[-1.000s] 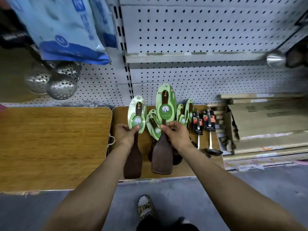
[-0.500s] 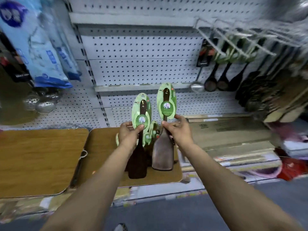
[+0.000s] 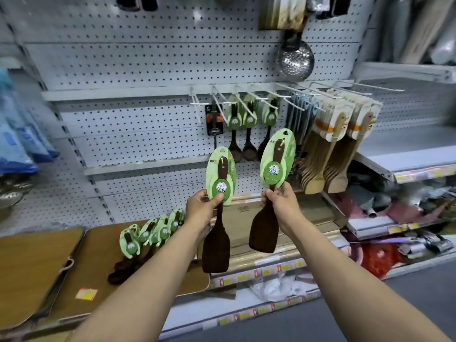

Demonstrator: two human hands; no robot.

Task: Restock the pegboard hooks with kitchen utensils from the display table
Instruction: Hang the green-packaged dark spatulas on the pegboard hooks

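My left hand [image 3: 201, 209] grips a dark wooden spatula [image 3: 216, 250] with a green oval card, held upright in the air. My right hand [image 3: 281, 199] grips a second dark spatula [image 3: 264, 230] of the same kind, a little higher and to the right. Both are raised off the wooden display table [image 3: 81, 272] below the white pegboard hooks [image 3: 243, 98]. Dark spoons with green cards [image 3: 243, 119] hang on some of those hooks. Several more green-carded utensils [image 3: 148, 234] lie on the table at my lower left.
Light wooden spatulas [image 3: 333, 154] hang in rows on hooks at the right. A steel skimmer [image 3: 296, 61] hangs above. A black-carded ladle [image 3: 214, 119] hangs left of the dark spoons. Blue packages [image 3: 19, 144] hang at far left. Shelves with price tags [image 3: 271, 270] run below right.
Both hands have lifted the two spatulas off the table, up and to the right toward the hooks. My view has swung up and right, bringing the stocked hooks into view.
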